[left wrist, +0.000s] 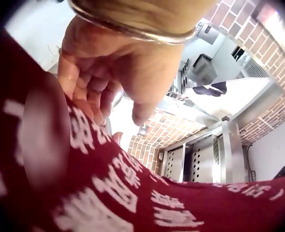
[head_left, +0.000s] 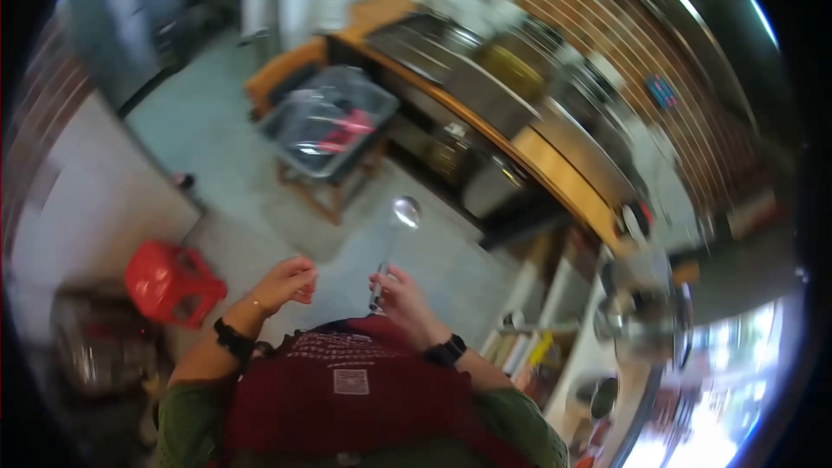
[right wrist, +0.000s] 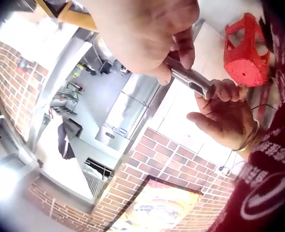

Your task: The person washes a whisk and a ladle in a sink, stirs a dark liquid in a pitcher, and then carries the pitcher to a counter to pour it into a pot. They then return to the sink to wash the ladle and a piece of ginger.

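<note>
My right hand grips the handle of a long metal spoon, its rounded, shiny bowl pointing away from me. In the right wrist view the slotted end of the spoon handle sticks out past the fingers. To the left, my left hand is held in front of the body with loosely curled fingers and nothing in it. Its bent fingers overlap the handle's end in the right wrist view, while the head view shows a gap. The left wrist view has the left hand close over the dark red apron.
A grey plastic tub with a pink item stands on a wooden stool ahead. Beyond runs a long counter with metal pans. A red plastic stool is on the floor at left. Metal pots stand at right.
</note>
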Tool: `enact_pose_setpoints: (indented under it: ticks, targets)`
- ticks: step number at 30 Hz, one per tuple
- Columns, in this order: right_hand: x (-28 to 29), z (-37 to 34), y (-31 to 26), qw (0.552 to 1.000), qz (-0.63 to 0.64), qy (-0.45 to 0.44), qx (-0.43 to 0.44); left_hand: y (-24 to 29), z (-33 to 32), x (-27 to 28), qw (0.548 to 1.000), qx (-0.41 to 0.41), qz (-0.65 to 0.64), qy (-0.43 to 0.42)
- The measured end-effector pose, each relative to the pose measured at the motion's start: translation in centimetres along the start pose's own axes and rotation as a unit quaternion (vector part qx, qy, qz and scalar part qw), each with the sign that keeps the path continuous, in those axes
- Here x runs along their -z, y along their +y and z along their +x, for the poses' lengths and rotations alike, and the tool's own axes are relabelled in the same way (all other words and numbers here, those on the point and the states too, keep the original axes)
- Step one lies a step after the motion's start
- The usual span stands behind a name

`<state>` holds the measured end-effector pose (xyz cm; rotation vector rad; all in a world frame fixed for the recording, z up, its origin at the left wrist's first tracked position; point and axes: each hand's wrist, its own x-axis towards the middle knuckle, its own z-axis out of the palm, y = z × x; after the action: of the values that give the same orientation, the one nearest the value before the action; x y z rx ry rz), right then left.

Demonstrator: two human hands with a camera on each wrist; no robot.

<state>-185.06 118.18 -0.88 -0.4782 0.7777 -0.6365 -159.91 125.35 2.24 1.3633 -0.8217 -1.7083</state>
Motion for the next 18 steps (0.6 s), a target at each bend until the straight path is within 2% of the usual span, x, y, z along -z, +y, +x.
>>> enact_pose_setpoints:
  ticks: [1,4,5,8,14,18]
  targets:
    - [-2.5,1.4,0.4,1.0,-0.019,-0.012,-0.013,0.0,-1.1,2.1,0.999,-0.007,-0.019,0.039]
    - [-9.1,6.0,1.8,0.99,-0.11,-0.058,-0.061,-0.5,-3.5,7.5,0.993,-0.03,-0.071,0.086]
    - [-11.0,7.1,1.8,0.981,-0.149,-0.104,-0.073,-0.7,-4.7,8.3,0.99,-0.041,-0.086,0.104]
    - [-17.3,13.9,3.0,0.961,-0.201,-0.164,-0.095,0.2,-5.2,13.4,0.983,-0.038,-0.116,0.138]
    - [-30.0,29.8,2.9,0.932,-0.231,-0.266,-0.083,7.0,0.0,25.8,0.981,-0.054,-0.098,0.159]
    - [-36.7,41.0,2.6,0.91,-0.279,-0.3,-0.056,13.8,5.3,34.4,0.973,-0.017,-0.119,0.197]
